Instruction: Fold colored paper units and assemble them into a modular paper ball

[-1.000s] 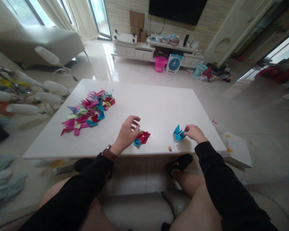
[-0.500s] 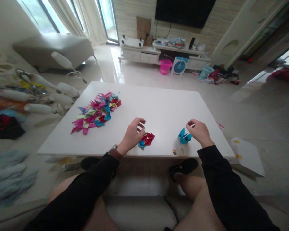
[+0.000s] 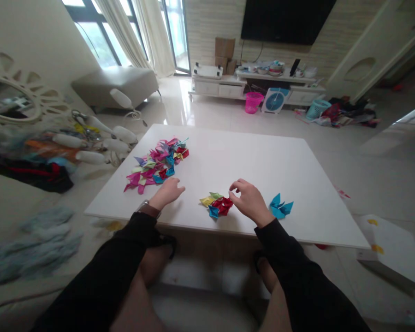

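Note:
My left hand [image 3: 168,193] lies flat on the white table [image 3: 249,157], fingers stretched out to the right and holding nothing. It sits between a big pile of folded coloured paper pieces [image 3: 157,163] and a small cluster of red, blue and yellow folded pieces [image 3: 217,205]. My right hand [image 3: 249,200] hovers just right of that cluster, fingers loosely curled and apart, with nothing in them. A blue folded paper shape [image 3: 280,207] lies by itself on the table just right of my right hand.
White-handled tools and scissors [image 3: 90,138] and clutter lie on a surface to the left. A white sheet [image 3: 387,249] lies on the floor at the right. A TV cabinet [image 3: 228,85], pink basket [image 3: 253,102] and fan [image 3: 275,100] stand far behind.
My right hand let go of the blue shape and moved left to the small cluster. My left hand drew away from the cluster to the left. The view swung left.

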{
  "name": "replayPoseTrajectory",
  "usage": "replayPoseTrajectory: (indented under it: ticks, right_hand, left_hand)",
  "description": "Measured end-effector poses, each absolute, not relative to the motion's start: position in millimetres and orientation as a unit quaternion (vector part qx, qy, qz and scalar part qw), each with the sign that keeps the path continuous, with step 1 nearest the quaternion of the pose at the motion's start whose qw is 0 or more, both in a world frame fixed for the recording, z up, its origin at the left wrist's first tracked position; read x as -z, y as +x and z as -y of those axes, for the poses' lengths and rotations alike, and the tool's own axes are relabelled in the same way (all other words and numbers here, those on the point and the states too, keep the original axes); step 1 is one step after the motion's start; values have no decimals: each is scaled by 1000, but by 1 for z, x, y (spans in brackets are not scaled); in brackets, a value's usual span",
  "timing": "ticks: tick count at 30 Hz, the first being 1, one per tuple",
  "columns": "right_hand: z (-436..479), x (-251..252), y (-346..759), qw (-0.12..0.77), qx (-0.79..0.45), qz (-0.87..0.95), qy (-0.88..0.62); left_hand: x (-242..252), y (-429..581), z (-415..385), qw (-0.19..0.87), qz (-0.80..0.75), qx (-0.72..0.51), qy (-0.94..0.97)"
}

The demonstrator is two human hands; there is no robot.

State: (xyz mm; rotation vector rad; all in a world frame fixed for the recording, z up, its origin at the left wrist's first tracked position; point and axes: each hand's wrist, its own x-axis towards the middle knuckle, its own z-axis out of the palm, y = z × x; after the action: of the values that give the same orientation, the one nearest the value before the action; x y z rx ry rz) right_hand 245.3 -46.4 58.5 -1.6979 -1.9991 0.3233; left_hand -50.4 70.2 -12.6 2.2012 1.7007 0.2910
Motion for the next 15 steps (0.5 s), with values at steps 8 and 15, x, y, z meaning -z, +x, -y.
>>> replayPoseTrajectory:
  ticks: [8,15]
  right_hand:
    - [36,-56,240,226,-133,733,-628]
    - [34,-54,239,221,-138,730,-631]
  left_hand:
    - [28,-105,-86,132,-627,56,765]
    - [25,-104,-99,154,-640,101,746]
